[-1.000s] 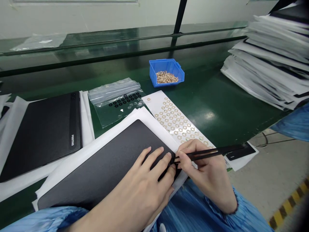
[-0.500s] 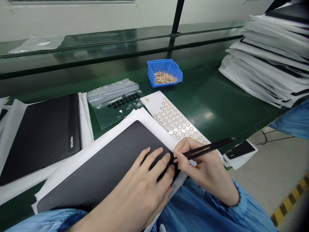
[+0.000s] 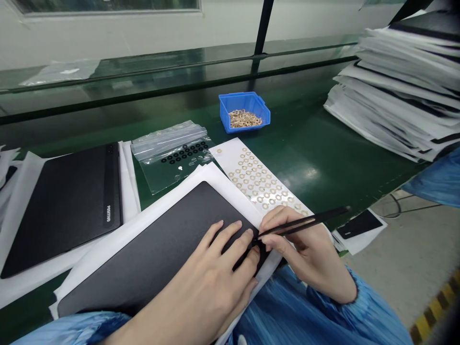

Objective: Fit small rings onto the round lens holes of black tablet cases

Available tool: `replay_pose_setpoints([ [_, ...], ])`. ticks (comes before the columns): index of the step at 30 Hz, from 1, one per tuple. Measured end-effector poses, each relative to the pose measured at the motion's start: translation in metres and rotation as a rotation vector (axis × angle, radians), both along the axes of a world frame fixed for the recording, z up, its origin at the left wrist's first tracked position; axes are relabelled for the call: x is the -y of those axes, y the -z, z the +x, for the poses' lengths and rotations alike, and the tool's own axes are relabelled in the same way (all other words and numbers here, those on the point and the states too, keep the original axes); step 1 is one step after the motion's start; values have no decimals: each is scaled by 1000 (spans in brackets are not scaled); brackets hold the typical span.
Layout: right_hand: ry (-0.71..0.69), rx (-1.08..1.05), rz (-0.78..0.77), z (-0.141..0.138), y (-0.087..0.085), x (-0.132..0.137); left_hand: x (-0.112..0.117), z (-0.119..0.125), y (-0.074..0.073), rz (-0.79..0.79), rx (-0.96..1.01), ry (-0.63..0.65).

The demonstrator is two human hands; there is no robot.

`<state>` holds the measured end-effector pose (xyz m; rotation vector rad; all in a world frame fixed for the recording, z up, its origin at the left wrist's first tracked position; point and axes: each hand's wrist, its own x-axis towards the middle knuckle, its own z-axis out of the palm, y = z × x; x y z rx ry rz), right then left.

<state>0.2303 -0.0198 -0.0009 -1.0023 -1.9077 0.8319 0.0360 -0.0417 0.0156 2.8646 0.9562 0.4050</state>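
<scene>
Head view: on the green table [image 3: 323, 143], a black folio case [image 3: 158, 254] lies on white paper [image 3: 212, 179], under the flat, spread left hand [image 3: 201, 273]. The right hand [image 3: 305, 249] has a narrow grip on black tweezers [image 3: 305, 223], their tips at the case's edge beside the left fingertips [image 3: 248, 232].

The person wears a loose smock [image 3: 309, 316] of glossy light-blue fabric, finely pleated lengthwise. Its right sleeve [image 3: 323, 287] gathers into a snug, ruffled cuff [image 3: 354, 287] at the wrist. The left hand [image 3: 201, 282] and right hand [image 3: 305, 254] are bare, with short, trimmed fingernails.
</scene>
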Motion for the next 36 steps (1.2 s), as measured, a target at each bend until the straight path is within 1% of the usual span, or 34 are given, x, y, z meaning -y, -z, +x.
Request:
replay_pose_setpoints([
  [7, 5, 26, 17, -2, 2, 2, 0, -1, 1, -16, -52, 10],
  [14, 9, -98, -13, -1, 3, 1, -3, -2, -1, -36, -96, 46],
  [19, -13, -28, -4, 0, 2, 2, -1, -1, 0, -66, -58, 31],
  [26, 0, -15, 55, -2, 5, 0, -1, -1, 1, -80, -65, 33],
  [30, 29, -74, 58, -2, 6, 2, -1, -1, 0, -74, -73, 34],
  [36, 22, -183, 27, -4, 5, 4, 0, -2, 1, -81, -67, 38],
])
